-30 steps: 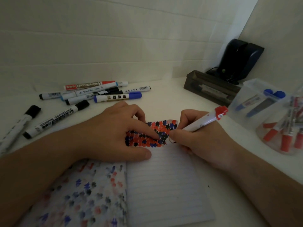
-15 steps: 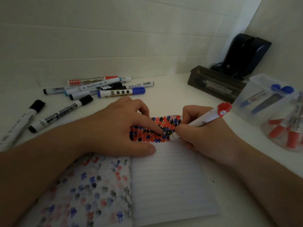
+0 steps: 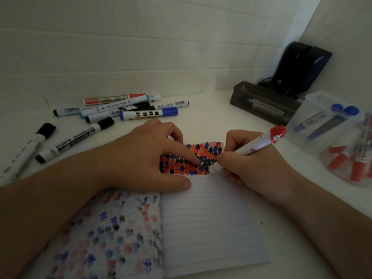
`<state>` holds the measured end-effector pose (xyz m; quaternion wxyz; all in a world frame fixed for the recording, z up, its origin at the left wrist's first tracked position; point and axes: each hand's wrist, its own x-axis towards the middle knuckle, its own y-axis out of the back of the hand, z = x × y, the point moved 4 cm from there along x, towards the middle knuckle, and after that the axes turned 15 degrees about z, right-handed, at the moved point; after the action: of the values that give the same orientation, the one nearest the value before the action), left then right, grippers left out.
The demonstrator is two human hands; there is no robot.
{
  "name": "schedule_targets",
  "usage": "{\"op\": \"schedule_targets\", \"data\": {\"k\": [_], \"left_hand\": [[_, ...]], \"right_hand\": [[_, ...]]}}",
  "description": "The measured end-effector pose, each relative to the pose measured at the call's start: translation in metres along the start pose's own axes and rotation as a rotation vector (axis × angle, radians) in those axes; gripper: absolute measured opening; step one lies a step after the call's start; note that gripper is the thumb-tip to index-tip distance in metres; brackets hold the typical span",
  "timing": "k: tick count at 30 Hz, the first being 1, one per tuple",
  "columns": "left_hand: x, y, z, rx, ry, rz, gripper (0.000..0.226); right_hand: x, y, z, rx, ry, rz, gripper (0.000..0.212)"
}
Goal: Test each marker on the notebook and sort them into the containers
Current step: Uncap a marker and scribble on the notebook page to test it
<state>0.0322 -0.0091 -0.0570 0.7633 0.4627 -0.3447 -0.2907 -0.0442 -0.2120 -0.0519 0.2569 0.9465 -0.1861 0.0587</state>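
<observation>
1. Along the worktop's point(image 3: 211, 109) left edge lie two black-capped whiteboard markers point(image 3: 74, 138), slanted side by side and well apart from my hands.
2. Toward the back edge, left of centre, a loose pile of markers point(image 3: 128, 106) lies touching one another, a blue-capped marker point(image 3: 149, 113) nearest to me.
3. My left hand point(image 3: 145, 158) lies flat on the open notebook point(image 3: 205, 214), fingers out, forefinger pressing the page among the red, blue and black test marks point(image 3: 201, 158). This grip is open and holds nothing.
4. The notebook sits at the near edge; its left page is covered in faded blots, its right page is lined and mostly blank below the marks.
5. My right hand point(image 3: 251, 168) pinches a red marker point(image 3: 255, 146), grip closed round the white barrel, tip down on the page at the right end of the marks, red end pointing up to the right.
6. Toward the back right corner stands a dark tray point(image 3: 261, 101) with a black device point(image 3: 300, 67) behind it.
7. At the right edge, a clear container point(image 3: 314, 109) holds blue markers point(image 3: 330, 121); just beside it, another clear container point(image 3: 330, 166) holds red markers point(image 3: 356, 168).
</observation>
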Motion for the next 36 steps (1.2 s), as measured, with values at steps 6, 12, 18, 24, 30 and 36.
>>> {"op": "schedule_targets", "data": {"k": [6, 12, 18, 24, 30, 36], "left_hand": [[0.000, 0.000, -0.001, -0.001, 0.000, 0.004, 0.050], [0.000, 0.000, -0.002, -0.006, -0.009, 0.006, 0.050], [-0.001, 0.000, -0.002, -0.006, -0.005, 0.005, 0.053], [0.000, -0.001, -0.002, -0.011, -0.002, -0.005, 0.053], [-0.001, 0.000, -0.002, -0.020, -0.008, -0.006, 0.052], [-0.001, 0.000, 0.001, -0.002, -0.012, -0.016, 0.050]], "right_hand": [[0.000, -0.002, -0.001, -0.013, 0.014, -0.018, 0.026], [-0.001, -0.001, -0.002, 0.040, -0.009, -0.016, 0.027], [0.001, -0.002, 0.003, 0.038, 0.002, 0.005, 0.026], [0.001, -0.003, 0.002, 0.087, -0.012, -0.031, 0.030], [0.011, 0.009, 0.006, 0.605, -0.269, 0.019, 0.027], [0.013, 0.011, 0.009, 0.454, -0.288, 0.125, 0.031]]}}
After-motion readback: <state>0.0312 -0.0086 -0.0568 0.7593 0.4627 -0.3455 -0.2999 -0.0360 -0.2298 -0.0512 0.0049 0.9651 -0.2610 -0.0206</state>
